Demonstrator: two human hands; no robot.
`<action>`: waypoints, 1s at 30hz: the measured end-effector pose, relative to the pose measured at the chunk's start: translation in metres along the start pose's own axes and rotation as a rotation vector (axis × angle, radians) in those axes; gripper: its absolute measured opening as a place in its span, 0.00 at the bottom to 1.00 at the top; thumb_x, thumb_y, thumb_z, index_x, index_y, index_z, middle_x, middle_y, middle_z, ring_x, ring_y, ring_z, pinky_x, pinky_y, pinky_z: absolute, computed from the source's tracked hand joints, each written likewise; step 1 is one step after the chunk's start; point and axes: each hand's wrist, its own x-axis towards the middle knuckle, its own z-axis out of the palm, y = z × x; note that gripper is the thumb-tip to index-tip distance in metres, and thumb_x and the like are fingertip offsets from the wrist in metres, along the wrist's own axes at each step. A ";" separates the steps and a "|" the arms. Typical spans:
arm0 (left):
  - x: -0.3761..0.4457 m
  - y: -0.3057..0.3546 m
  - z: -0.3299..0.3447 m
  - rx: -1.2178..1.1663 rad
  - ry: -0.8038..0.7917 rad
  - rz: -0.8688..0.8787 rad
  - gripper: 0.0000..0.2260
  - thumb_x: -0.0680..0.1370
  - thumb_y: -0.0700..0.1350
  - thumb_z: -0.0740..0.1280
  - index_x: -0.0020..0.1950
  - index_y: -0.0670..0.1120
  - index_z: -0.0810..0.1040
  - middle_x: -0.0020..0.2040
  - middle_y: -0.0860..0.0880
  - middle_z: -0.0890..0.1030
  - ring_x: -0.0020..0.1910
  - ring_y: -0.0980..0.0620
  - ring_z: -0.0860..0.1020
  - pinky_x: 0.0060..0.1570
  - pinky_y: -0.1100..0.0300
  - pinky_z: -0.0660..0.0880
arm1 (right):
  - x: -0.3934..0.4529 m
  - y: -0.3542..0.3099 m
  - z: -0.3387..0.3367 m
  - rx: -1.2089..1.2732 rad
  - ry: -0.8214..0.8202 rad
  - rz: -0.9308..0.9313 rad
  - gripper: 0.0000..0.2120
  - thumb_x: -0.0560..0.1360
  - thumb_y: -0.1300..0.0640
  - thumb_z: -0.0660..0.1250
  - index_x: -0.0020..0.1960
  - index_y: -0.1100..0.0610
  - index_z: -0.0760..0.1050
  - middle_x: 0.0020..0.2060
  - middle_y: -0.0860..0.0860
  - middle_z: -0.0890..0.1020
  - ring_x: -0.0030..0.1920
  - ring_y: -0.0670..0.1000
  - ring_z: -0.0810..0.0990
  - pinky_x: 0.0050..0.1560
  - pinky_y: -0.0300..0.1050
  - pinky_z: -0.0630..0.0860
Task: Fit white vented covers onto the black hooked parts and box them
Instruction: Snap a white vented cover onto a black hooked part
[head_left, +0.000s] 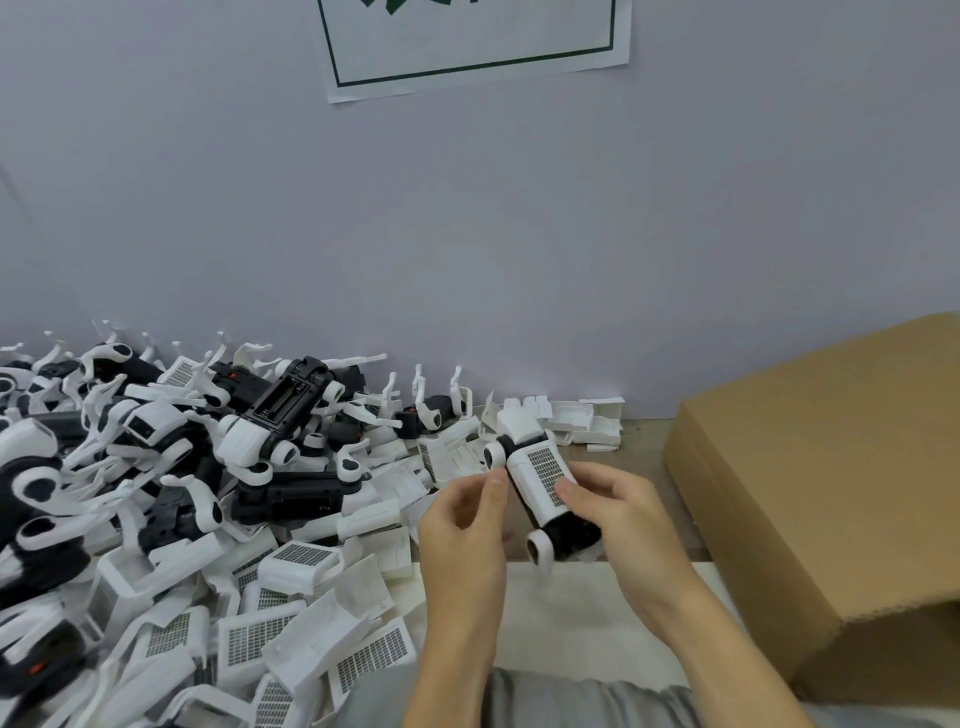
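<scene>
A black hooked part (569, 532) with a white vented cover (540, 480) on it is held above the table's middle. My right hand (618, 519) grips its lower end, thumb on the cover's grille. My left hand (465, 525) pinches the part's white round end at its upper left. A heap of black hooked parts (291, 400) lies at the left. Loose white vented covers (260, 631) are piled in front of that heap.
A brown cardboard box (831, 467) stands at the right, its flap sloping towards me. More white covers (592, 423) lie along the grey wall behind the hands. A pale sheet (571, 613) covers the table under my wrists. A paper sign (467, 47) hangs on the wall.
</scene>
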 end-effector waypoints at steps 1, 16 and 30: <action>0.001 0.000 -0.002 0.054 0.056 0.037 0.07 0.78 0.49 0.70 0.49 0.46 0.81 0.44 0.48 0.84 0.46 0.48 0.81 0.42 0.58 0.77 | -0.001 -0.001 -0.002 0.006 -0.015 0.018 0.12 0.79 0.62 0.65 0.47 0.52 0.86 0.38 0.49 0.86 0.35 0.45 0.82 0.31 0.36 0.75; -0.002 0.007 -0.006 -0.004 -0.060 -0.069 0.03 0.80 0.43 0.67 0.47 0.49 0.80 0.41 0.45 0.82 0.37 0.48 0.84 0.30 0.54 0.80 | -0.002 0.005 -0.005 -0.478 -0.120 -0.266 0.06 0.70 0.52 0.67 0.47 0.45 0.78 0.40 0.44 0.83 0.39 0.46 0.82 0.34 0.37 0.77; 0.002 0.006 -0.005 -0.095 0.036 -0.140 0.06 0.81 0.45 0.67 0.44 0.52 0.80 0.39 0.50 0.84 0.39 0.52 0.84 0.32 0.54 0.80 | 0.001 0.013 -0.003 -0.724 -0.047 -0.451 0.19 0.64 0.43 0.74 0.49 0.42 0.67 0.47 0.40 0.75 0.47 0.43 0.76 0.43 0.42 0.77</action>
